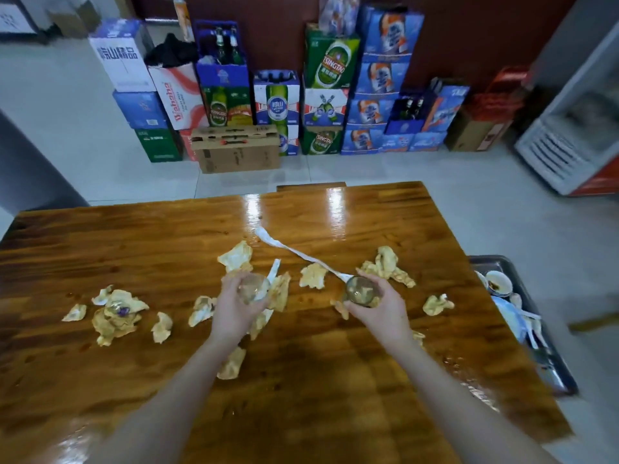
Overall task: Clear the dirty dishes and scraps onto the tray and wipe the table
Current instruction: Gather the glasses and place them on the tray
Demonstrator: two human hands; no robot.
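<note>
Head cam looking down at a glossy brown wooden table point(301, 380). Left hand point(234, 309) is wrapped around a small clear drinking glass point(253, 289), and the right hand point(382, 313) is gripping a second clear glass point(361, 291) the same way. Both are near the middle of the table, and it's a bit blurry, so I can't tell if the glasses are lifted or touching the wood. Crumpled yellowish paper napkins point(114, 316) are scattered all over the tabletop around both hands, with the biggest clump off to the left. A long white paper strip point(301, 254) runs diagonally from mid-table down to the right-hand glass. Dark metal tray point(492, 260) sits just beside the table's right edge, with a small white bowl point(499, 283) and white plastic spoons point(532, 324) in it. Stacked beer cartons point(331, 61) line the far wall.
</note>
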